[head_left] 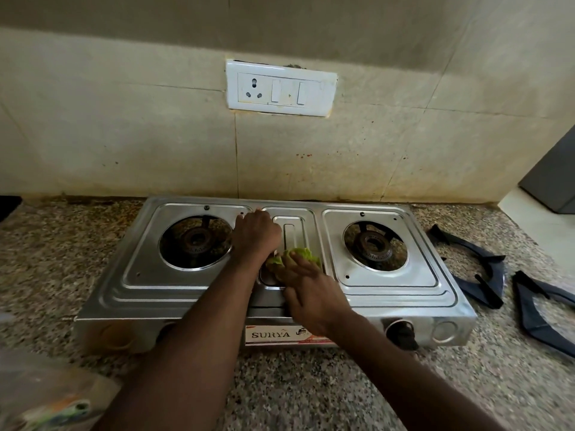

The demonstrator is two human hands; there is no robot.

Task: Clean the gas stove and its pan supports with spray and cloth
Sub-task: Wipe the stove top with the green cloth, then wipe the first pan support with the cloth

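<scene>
At the bench's [311, 384] front-left corner lies a blurred packet [46, 405]; what it is cannot be told, and no spray bottle shows. The gas stove [186, 290] sits against the bench's back edge, its top bare so the cloth can reach the steel around the left burner [196, 241]. The left hand [256, 234] lies palm down between that burner and the centre strip, fingers released and holding nothing. It likely steadies the light stove against the rubbing. The right hand [311, 293] presses fairly straight fingers onto the bunched green cloth [298, 255] at the front of the centre strip, pushing rather than gripping it. So the step in hand seems to be wiping the middle of the top. Past the right burner [375, 245], one pan support [476, 269] and a second pan support [541, 309] lie on the bench near its right edge, probably awaiting their own wipe.
</scene>
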